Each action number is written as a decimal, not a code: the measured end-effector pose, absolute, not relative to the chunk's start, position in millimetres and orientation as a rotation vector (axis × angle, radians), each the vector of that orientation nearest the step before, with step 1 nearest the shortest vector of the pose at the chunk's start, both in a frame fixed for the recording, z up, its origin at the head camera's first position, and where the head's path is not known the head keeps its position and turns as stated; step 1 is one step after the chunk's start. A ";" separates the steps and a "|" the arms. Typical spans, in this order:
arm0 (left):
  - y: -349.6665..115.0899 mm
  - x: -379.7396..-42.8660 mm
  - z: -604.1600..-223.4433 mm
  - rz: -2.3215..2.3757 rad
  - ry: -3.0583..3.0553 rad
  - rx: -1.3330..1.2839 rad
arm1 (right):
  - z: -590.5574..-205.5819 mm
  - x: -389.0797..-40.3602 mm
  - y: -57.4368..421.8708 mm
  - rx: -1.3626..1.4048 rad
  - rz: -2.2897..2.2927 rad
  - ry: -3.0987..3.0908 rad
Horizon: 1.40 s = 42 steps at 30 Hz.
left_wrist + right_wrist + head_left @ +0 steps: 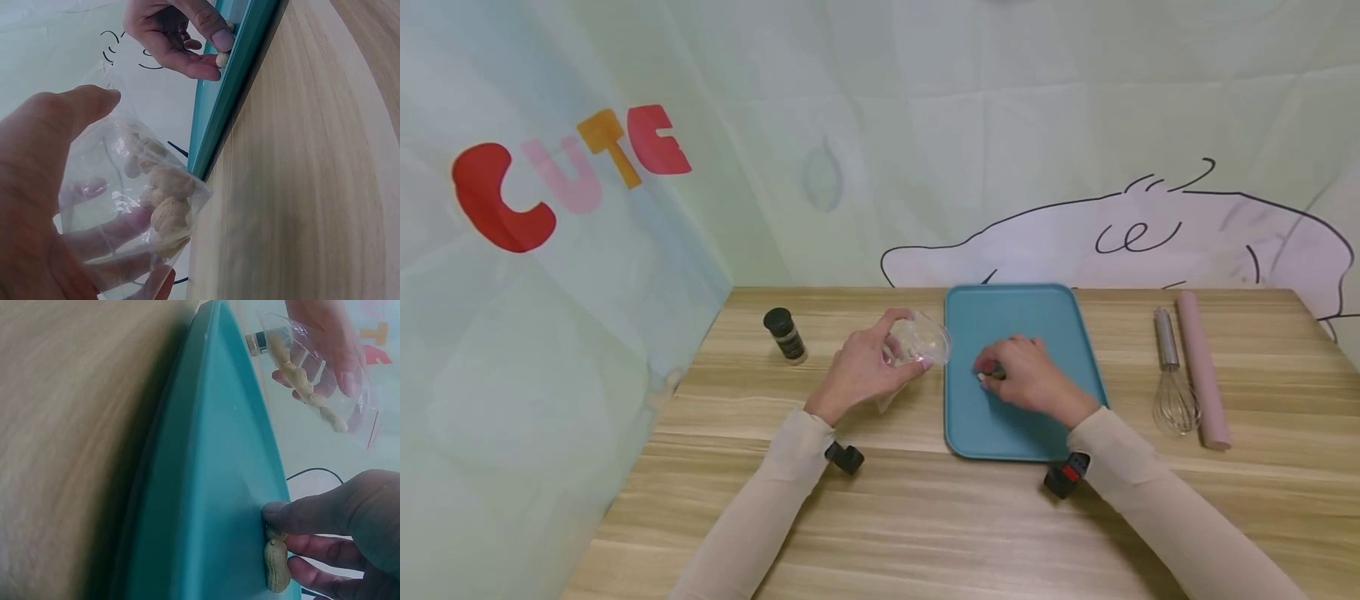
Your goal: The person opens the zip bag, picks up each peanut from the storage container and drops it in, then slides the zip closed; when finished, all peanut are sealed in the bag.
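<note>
At far left, the lettering "CUTE" [610,140] showed on the backdrop [865,158], in red, pink and orange. On the left of the desk [925,521] stood a small jar [786,335] with a black cap and a dark label. To its right, the left hand [867,367] gripped a clear plastic bag [930,340], thumb on one side and fingers on the other, seen through the plastic in the left wrist view. Several peanuts [170,215] lay inside the bag, which was held next to the left rim of the tray [1015,310]. Tray: blue, rectangular, raised edge, flat on the desk. Over its left half, the right hand [1028,373] was closed in a pinch, with a peanut [277,567] at its thumb and fingertips, low at the tray surface. A further pale piece was partly hidden under the thumb; could not tell whether it was a second peanut. Both forearms wore light sleeves, with a dark device strapped at each wrist. Right of the tray, a whisk [1168,354] lay with its metal handle toward the backdrop and its wires toward the person. Just beside it, at far right, lay a pink rolling pin [1202,371], roughly lengthwise with the whisk.
</note>
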<state>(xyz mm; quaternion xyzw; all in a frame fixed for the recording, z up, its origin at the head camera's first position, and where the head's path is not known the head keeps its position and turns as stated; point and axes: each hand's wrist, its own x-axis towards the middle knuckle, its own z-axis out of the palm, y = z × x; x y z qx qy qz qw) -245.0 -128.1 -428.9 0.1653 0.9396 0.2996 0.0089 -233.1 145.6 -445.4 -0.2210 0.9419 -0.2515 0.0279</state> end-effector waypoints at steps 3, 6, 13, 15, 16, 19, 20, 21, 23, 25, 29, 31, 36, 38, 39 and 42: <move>-127.5 -244.1 -427.9 0.935 2.935 0.515 | -446.3 -233.2 146.2 -0.697 -0.793 2.914; -126.9 -243.7 -427.2 0.931 2.934 0.513 | -446.5 -233.5 147.2 -0.714 -0.807 2.923; -126.9 -243.5 -427.5 0.938 2.924 0.528 | -439.8 -235.0 150.8 -0.770 -0.927 2.920; -127.3 -243.6 -427.4 0.943 2.920 0.529 | -435.1 -236.2 150.8 -0.787 -0.996 2.906; -127.4 -243.7 -427.4 0.945 2.918 0.529 | -431.8 -236.5 150.4 -0.794 -1.032 2.902; -127.6 -243.7 -427.5 0.954 2.915 0.535 | -422.5 -238.0 148.1 -0.799 -1.126 2.886; -127.7 -243.8 -427.7 0.955 2.917 0.538 | -419.2 -238.3 146.8 -0.797 -1.148 2.888; -127.8 -243.8 -427.9 0.956 2.918 0.541 | -415.8 -238.6 145.3 -0.793 -1.173 2.887; -127.8 -244.0 -428.6 0.958 2.919 0.550 | -410.0 -238.4 142.3 -0.781 -1.219 2.886; -127.9 -244.2 -429.4 0.953 2.919 0.550 | -404.6 -237.6 138.8 -0.765 -1.259 2.891; -127.9 -243.7 -429.5 0.954 2.914 0.553 | -397.0 -235.5 129.7 -0.732 -1.295 2.916; -127.8 -243.6 -429.4 0.957 2.914 0.560 | -394.9 -234.9 124.9 -0.730 -1.303 2.921; -128.1 -244.1 -430.2 0.960 2.921 0.575 | -393.7 -235.5 116.5 -0.746 -1.316 2.907; -128.3 -244.2 -430.5 0.961 2.921 0.576 | -394.4 -236.3 114.7 -0.755 -1.324 2.899; -128.4 -244.3 -430.8 0.964 2.921 0.576 | -395.1 -236.9 114.1 -0.761 -1.324 2.898; -128.8 -244.4 -431.4 0.966 2.917 0.577 | -395.8 -237.2 113.6 -0.772 -1.328 2.887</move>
